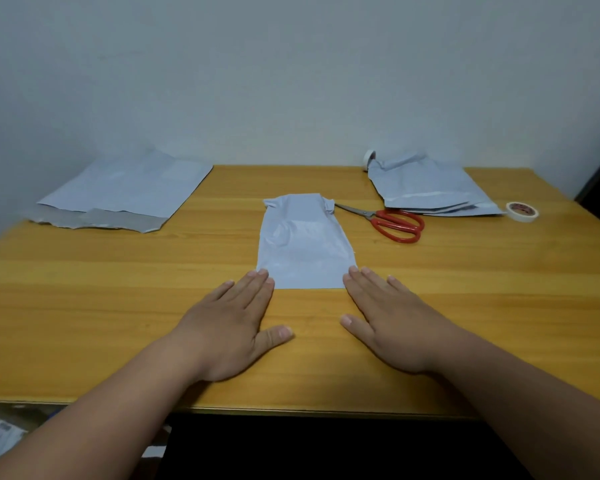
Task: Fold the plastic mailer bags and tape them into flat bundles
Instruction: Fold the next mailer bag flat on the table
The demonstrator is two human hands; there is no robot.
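A pale blue plastic mailer bag (305,244), folded into a narrow strip, lies flat in the middle of the wooden table (118,271). My left hand (229,327) lies flat on the table, its fingertips touching the bag's near left corner. My right hand (392,323) lies flat too, fingertips at the bag's near right corner. Neither hand holds anything. Another mailer bag (125,190) lies spread out at the far left. A stack of crumpled mailer bags (426,185) sits at the far right.
Red-handled scissors (392,221) lie just right of the folded bag. A white tape roll (522,212) lies at the far right, and a second roll (370,156) peeks out behind the stack. A wall runs along the table's back edge.
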